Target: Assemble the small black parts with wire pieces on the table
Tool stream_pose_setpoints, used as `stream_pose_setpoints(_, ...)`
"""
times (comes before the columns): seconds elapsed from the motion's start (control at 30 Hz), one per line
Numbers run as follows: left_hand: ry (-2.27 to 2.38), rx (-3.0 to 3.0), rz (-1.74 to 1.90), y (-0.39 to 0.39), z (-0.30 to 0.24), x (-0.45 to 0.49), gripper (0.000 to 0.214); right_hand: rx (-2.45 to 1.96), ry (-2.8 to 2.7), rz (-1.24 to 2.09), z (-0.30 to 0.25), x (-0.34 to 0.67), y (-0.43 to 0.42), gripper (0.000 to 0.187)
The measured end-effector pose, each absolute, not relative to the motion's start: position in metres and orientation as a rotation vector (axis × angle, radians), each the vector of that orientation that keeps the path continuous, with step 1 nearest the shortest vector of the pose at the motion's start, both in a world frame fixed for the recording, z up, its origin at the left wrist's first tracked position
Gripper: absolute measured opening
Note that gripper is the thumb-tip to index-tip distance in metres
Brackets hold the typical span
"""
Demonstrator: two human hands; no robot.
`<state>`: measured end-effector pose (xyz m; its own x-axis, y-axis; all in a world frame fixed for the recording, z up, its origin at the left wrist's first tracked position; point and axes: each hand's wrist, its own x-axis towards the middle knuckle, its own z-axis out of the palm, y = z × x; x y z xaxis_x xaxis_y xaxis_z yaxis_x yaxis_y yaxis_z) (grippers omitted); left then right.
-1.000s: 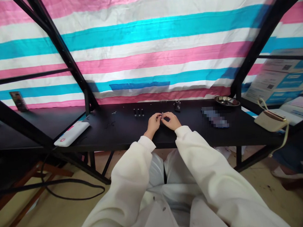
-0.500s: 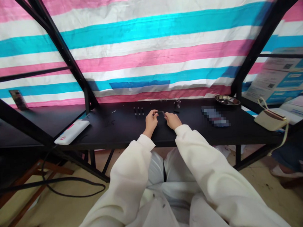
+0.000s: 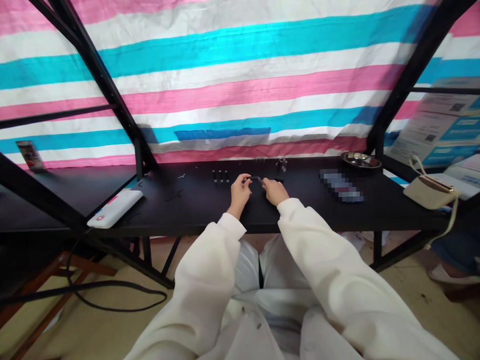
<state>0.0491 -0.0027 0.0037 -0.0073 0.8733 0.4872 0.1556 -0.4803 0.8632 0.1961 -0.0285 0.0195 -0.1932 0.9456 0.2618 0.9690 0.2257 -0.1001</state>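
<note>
Above the black table, my left hand (image 3: 240,193) is closed, thumb and fingers pinching one end of a small dark rod-like piece (image 3: 254,177). Opposite it, my right hand (image 3: 275,191) is closed at the other end, where a short greyish part shows at the fingertips. The piece is too small for me to tell its kind. Just left of my hands stand three small dark cylinders (image 3: 221,176) with pale lower ends, in a row. Beyond my right hand lies a cluster of small grey and dark parts (image 3: 283,165).
On the black table (image 3: 186,213), a white power strip (image 3: 115,208) lies left, its cable hanging down. To the right are a blurred-out packet (image 3: 341,186) and a shiny metal dish (image 3: 361,160). A cream handbag (image 3: 429,190) sits at the right end. Black frame posts rise on both sides.
My right hand has shifted very slightly to the right. The left hand keeps its pinch, and the view has moved only a little.
</note>
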Motion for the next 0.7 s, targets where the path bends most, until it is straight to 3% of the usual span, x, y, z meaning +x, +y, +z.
stream_pose_setpoints(0.7, 1.146, 2.034, 1.517, -0.0097, 0.0069, 0.0461, 0.027, -1.802, -2.242, -0.259, 0.0163, 0.1959, -0.028, 0.023)
